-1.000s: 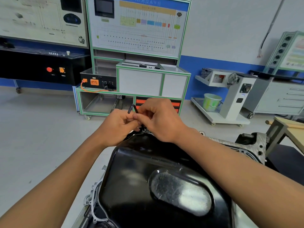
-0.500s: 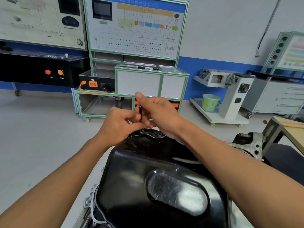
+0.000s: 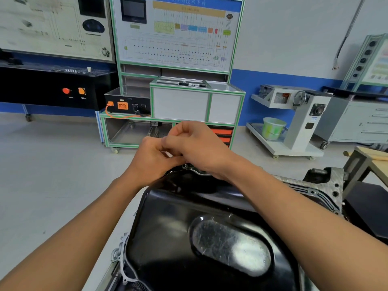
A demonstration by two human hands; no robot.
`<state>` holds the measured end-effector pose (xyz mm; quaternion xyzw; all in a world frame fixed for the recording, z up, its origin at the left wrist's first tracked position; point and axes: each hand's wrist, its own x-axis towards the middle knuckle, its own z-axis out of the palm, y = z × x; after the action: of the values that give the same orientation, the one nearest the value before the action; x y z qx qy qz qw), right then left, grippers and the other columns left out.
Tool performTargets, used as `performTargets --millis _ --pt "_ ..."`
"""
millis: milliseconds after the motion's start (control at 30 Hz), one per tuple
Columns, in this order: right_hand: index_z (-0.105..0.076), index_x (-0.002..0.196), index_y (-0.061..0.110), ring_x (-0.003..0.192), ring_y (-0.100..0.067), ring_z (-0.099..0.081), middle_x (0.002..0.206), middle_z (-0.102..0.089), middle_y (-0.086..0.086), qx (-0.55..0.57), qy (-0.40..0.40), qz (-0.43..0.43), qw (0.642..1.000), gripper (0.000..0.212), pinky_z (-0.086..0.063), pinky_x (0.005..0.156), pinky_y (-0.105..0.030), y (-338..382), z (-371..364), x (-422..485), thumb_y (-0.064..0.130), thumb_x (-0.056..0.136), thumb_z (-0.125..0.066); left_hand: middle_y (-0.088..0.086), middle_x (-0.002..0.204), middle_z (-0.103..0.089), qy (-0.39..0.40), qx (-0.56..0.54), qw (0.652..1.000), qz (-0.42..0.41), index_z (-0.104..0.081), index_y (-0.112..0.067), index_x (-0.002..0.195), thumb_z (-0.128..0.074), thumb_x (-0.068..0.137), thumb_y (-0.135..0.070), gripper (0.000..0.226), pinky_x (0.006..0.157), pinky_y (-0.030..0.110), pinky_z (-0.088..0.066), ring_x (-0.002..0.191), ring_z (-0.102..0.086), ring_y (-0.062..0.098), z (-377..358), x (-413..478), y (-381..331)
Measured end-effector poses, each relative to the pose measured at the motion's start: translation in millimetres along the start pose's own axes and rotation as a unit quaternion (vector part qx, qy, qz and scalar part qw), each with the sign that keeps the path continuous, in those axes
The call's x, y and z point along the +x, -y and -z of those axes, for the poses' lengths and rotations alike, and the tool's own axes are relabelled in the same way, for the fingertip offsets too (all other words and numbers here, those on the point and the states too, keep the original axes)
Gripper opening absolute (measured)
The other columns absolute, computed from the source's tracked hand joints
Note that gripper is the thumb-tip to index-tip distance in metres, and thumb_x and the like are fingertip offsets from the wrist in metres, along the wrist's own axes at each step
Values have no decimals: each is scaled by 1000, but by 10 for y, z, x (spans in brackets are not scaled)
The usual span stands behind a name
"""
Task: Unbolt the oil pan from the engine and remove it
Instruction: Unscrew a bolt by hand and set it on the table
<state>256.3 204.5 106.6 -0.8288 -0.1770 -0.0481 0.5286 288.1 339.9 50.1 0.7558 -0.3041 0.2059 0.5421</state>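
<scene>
The oil pan point(image 3: 189, 223) is a glossy black pressed-metal shell with rounded corners. It lies near and centre, seated on the rough grey cast engine point(image 3: 312, 191), whose ribbed flange shows to its right. An oval patch point(image 3: 231, 244) on the pan is scuffed to a dull grey.

At the pan's far rim the left hand point(image 3: 150, 159) and right hand point(image 3: 198, 148) meet, touching, all fingers curled tight. Whether they grip anything I cannot tell, since the knuckles hide it.

Far behind stand a green-framed panel stand point(image 3: 178, 66) with smooth white boards and a black console point(image 3: 52, 89). A pale green plastic bucket point(image 3: 273, 128) sits on a white trolley at far right.

Count: one pan, two hands, one bucket, two round buttons on the console.
</scene>
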Motion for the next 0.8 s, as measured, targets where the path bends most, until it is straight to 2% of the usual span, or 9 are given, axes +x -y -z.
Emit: performTargets --millis 67,200,333,433,500,567,633,733,800 --pt "-71 79 8 56 -7 -56 61 -66 3 -9 25 40 999 11 -50 59 -23 5 113 -55 15 86 -74 -22 57 -66 7 -14 1000 4 -70 -27 69 -81 74 3 33 58 10 -46 57 -58 -7 5 -19 3" --pt "-74 94 5 69 -21 -68 75 -74 -9 39 41 84 995 10 -62 81 -48 -57 339 -128 6 95 -64 -9 68 -72 50 -59 997 23 -78 -14 89 -72 83 2 18 65 27 -56 68 -62 11 13 0 10" --pt "-62 117 11 70 -20 -73 84 -76 -1 52 32 112 992 19 -64 75 -40 -115 352 -98 8 104 -48 12 83 -72 79 -89 992 52 -78 -16 97 -65 89 0 22 69 34 -60 81 -67 17 63 34 4" --pt "-54 126 13 54 -17 -68 70 -74 -2 116 32 67 990 22 -60 58 -32 -95 268 17 16 105 -48 13 82 -72 85 -90 991 60 -76 -17 90 -67 86 -10 12 71 40 -59 82 -67 18 99 33 -21" --pt "-62 115 13 41 -12 -55 61 -68 -2 170 33 12 985 17 -51 45 -26 -43 204 85 23 103 -54 0 80 -75 87 -83 991 56 -77 -23 87 -71 80 -20 10 69 37 -59 80 -67 16 95 22 -56" --pt "-71 94 15 38 -9 -48 53 -60 1 178 52 -27 982 12 -42 40 -20 1 139 115 24 98 -64 -3 78 -76 79 -57 995 33 -77 -21 89 -75 81 -10 14 66 35 -60 75 -67 22 76 16 -81" --pt "-74 82 17 43 -7 -52 50 -58 5 138 63 -35 988 8 -43 42 -18 13 98 116 14 89 -73 -9 73 -74 59 -16 998 -6 -76 -21 86 -77 80 0 22 64 31 -57 68 -68 23 57 4 -79" --pt "-75 79 14 47 -7 -53 53 -61 3 66 54 -15 996 15 -47 49 -21 27 100 103 -1 79 -73 -25 61 -66 39 25 998 -46 -70 -30 73 -80 77 1 32 61 10 -46 59 -63 -5 69 -18 -67" --pt "-74 85 12 53 -10 -56 57 -64 1 35 50 18 998 14 -52 59 -28 11 147 75 -1 80 -74 -24 59 -65 32 29 998 -50 -72 -23 71 -81 77 -7 20 58 5 -41 55 -58 -10 70 -27 -50"
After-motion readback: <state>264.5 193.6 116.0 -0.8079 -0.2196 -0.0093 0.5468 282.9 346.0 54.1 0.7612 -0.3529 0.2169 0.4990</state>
